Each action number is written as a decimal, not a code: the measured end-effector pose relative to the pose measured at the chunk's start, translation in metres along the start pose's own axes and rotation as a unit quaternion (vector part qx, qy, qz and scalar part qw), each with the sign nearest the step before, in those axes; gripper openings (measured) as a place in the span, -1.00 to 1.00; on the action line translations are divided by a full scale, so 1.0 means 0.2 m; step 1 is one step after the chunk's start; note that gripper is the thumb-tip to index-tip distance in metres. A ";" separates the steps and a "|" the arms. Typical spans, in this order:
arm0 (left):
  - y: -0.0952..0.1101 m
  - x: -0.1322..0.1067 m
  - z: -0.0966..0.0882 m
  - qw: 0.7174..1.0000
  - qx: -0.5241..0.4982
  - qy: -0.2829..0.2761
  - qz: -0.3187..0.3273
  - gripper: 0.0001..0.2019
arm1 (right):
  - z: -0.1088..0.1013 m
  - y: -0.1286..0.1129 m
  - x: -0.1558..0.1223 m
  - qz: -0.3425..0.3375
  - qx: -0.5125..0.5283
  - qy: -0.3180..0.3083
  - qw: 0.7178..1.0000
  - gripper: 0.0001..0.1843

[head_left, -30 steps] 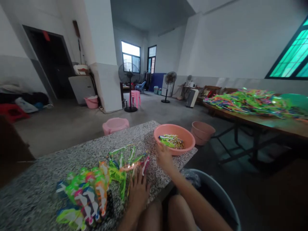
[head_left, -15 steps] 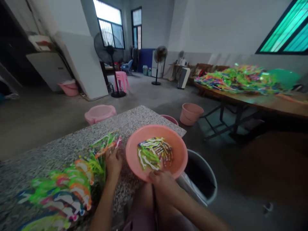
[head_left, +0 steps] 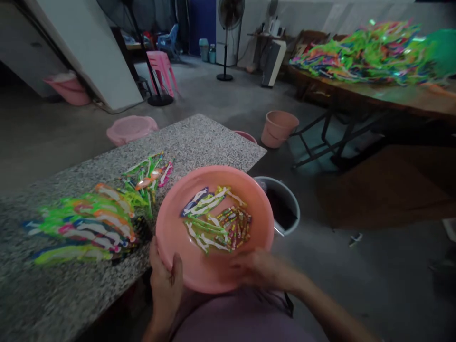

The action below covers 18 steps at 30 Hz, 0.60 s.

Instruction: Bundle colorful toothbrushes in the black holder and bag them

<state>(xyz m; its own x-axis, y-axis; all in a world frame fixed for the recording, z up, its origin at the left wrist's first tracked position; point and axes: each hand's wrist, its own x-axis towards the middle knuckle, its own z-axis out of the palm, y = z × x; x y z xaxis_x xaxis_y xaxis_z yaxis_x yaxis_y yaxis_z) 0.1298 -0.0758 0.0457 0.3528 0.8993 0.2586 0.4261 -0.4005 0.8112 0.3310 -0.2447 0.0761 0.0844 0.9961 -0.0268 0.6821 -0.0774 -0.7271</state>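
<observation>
Gripping basin rim (head_left: pixel 213 170) beside table edge (head_left: pixel 117 289), left hand (head_left: pixel 166 278); right hand (head_left: pixel 254 267) blurred, grip unclear

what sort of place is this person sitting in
It looks like a home or small workshop, though I can't be sure which: a big heap of colourful strips on a folding-leg table, a pink basin of small pieces, and household things like a standing fan.

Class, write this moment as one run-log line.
left hand: holding basin; right hand: at basin's near side, blurred; in basin: colourful pieces; table: colourful pile, left
</observation>
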 end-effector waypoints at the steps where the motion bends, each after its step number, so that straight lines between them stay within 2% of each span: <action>1: 0.00 -0.04 -0.01 1.000 0.005 -0.011 -0.017 -0.24 | -0.04 0.03 0.00 0.010 -0.004 0.020 1.000 -0.76; 4: 0.01 -0.15 -0.04 0.998 0.021 -0.043 -0.042 -0.20 | -0.14 0.11 0.06 0.086 -0.058 0.075 0.992 -0.67; 6: 0.00 -0.22 -0.04 0.998 0.029 -0.058 -0.018 -0.20 | -0.14 0.13 0.12 0.111 -0.106 0.070 0.986 -0.68; 8: -0.03 -0.26 -0.05 0.996 0.061 -0.063 0.028 -0.18 | -0.09 0.12 0.17 0.091 -0.153 0.024 0.984 -0.65; 10: -0.06 -0.25 -0.05 0.988 0.135 -0.012 0.077 -0.15 | 0.00 0.09 0.22 0.069 -0.217 0.000 0.974 -0.59; 12: -0.04 -0.18 -0.05 0.963 0.218 0.044 0.152 -0.19 | 0.08 0.06 0.26 0.068 -0.282 -0.002 0.957 -0.55; 13: -0.01 -0.13 -0.04 0.946 0.252 0.031 0.199 -0.28 | 0.11 0.05 0.27 0.067 -0.302 -0.002 0.951 -0.54; 14: 0.03 -0.07 -0.01 0.928 0.279 -0.023 0.246 -0.40 | 0.13 0.05 0.29 0.064 -0.313 -0.006 0.948 -0.55; 16: 0.12 0.06 0.05 0.873 0.310 -0.212 0.310 -0.60 | 0.13 0.06 0.32 0.055 -0.315 -0.019 0.947 -0.60; 18: 0.21 0.17 0.13 0.804 0.332 -0.372 0.323 -0.63 | 0.10 0.08 0.33 0.046 -0.316 -0.022 0.947 -0.65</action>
<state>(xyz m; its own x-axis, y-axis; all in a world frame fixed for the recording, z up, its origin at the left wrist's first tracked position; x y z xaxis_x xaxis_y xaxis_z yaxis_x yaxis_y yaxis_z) 0.1823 -0.0664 0.0750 0.9749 0.2107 -0.0720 0.2178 -0.9697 0.1103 0.3332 -0.1790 0.0485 0.1441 0.9836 -0.1089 0.9732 -0.1608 -0.1646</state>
